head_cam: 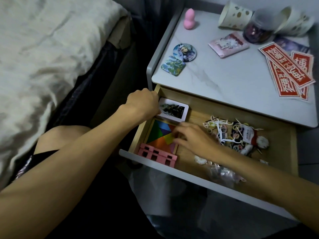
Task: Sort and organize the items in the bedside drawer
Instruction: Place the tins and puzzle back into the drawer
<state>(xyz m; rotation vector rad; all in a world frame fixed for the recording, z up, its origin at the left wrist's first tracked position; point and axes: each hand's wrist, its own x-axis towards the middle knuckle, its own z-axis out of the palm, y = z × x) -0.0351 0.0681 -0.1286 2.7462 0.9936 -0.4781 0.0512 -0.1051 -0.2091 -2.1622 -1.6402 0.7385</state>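
The wooden bedside drawer (pixel 284 152) stands pulled open. At its back left corner lies a stack of white picture cards (pixel 174 110), and my left hand (pixel 143 104) grips the stack's left edge. In front of the stack sits a colourful tangram puzzle (pixel 158 133) in a wooden tray. My right hand (pixel 191 138) rests with its fingertips on the puzzle's right side, touching the yellow piece. A pink block with square holes (pixel 157 155) lies at the drawer's front left. A heap of hair ties, floss picks and small packets (pixel 236 135) fills the right half.
On the nightstand top (pixel 224 80) lie two badges (pixel 179 58), a pink sponge (pixel 189 18), a pink packet (pixel 227 44), paper cups (pixel 233 15), a dark jar (pixel 259 30) and red paper strips (pixel 290 69). The bed (pixel 43 57) is on the left. A clear bag (pixel 164 195) hangs below the drawer.
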